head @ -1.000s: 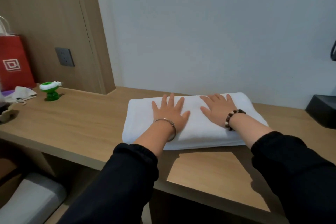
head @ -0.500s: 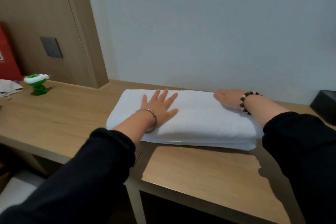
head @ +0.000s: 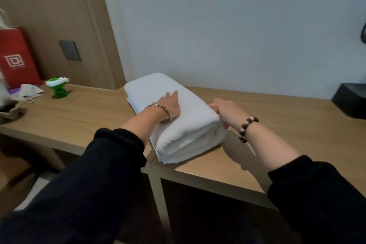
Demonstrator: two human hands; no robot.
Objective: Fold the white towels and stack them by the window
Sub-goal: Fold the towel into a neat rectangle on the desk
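A thick folded white towel (head: pixel 186 125) lies on the wooden desk (head: pixel 277 125), turned at an angle with one end at the front edge and the other near the wall. My left hand (head: pixel 170 105) rests flat on its top, fingers together, a thin metal bangle on the wrist. My right hand (head: pixel 222 112) presses against the towel's right side near the rolled edge, a bead bracelet on its wrist. Its fingertips are partly hidden by the towel.
A green and white gadget (head: pixel 58 87), a crumpled white cloth (head: pixel 29 91) and a red paper bag (head: pixel 17 59) stand at the desk's left. A black box (head: pixel 350 101) sits at the far right. A grey wall socket (head: pixel 69 50) is on the wooden panel.
The towel has swung from lying lengthwise along the wall to an angled position. My right hand has moved from the top far edge to the towel's right side. My left hand stays on top.
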